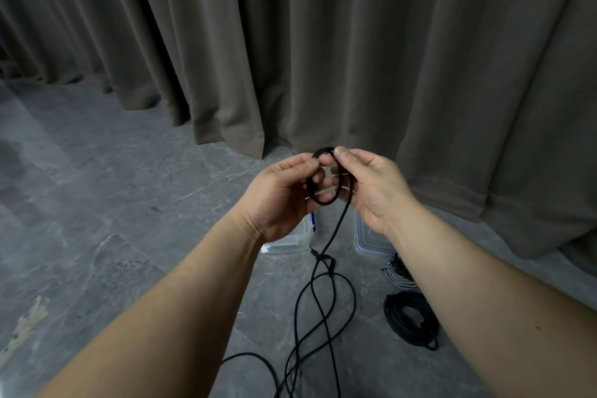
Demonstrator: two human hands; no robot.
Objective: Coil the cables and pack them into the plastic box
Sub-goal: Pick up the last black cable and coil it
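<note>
both hands are up in front of the curtain (323, 42), working the start of a coil in the black cable (323, 200). left hand (284, 194) has its fingers curled round the small loop, thumb pinching it on top. right hand (371, 184) pinches the same loop at the top with thumb and forefinger, the other fingers loosely curled behind it. so both are gripping the cable, not empty.

the rest of that cable hangs down from the loop and sprawls in loose crossing bends on the floor (97, 203), with what looks like a knot or tie partway down, can't tell which.

the plastic box (290, 242) sits on the floor right under the left hand, its lid (368, 239) lying beside it under the right wrist. a coiled black cable (410, 317) and a grey bundle (397, 275) lie near the lid.

tip for this step imo: hold the loop steady in the left, let the right feed each new turn the same size, and give the cable a slight twist per turn so it lies flat. sort that tangle before it reaches the hands.
</note>
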